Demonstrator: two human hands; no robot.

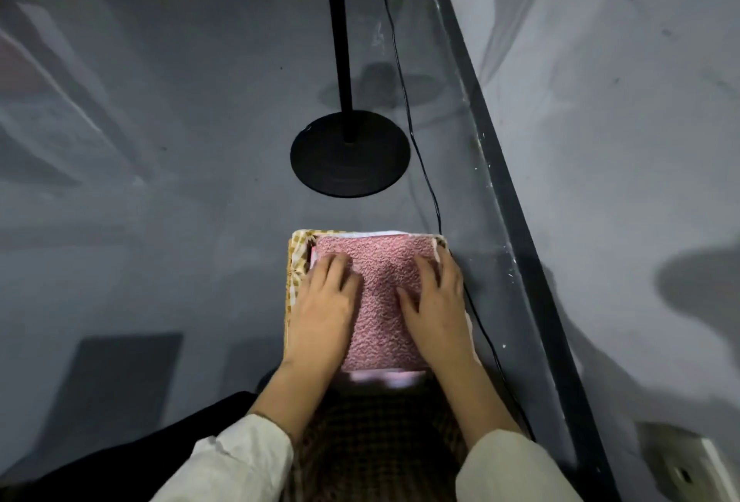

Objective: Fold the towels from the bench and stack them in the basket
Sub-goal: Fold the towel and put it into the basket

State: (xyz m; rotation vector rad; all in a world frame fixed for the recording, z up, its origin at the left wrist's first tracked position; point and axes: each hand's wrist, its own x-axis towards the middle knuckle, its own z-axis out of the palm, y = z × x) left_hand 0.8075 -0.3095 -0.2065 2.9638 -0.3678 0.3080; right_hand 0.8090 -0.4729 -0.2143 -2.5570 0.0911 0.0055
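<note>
In the basket (291, 261), near the bottom middle of the view, a folded pink towel (380, 293) is pressed flat under both hands.

The towel is laid with its long axis running from near to far, and it fills almost the whole basket; a white layer (376, 234) is seen just under its far edge. The left hand (324, 301) is placed on the left part of the towel and the right hand (434, 301) on the right part, with a strip of towel left bare between them. Both palms are turned down and the fingers are spread flat toward the far side, so nothing is pinched. Neither hand is judged nearer, as the towel lies directly beneath both. The bench is not shown.
</note>
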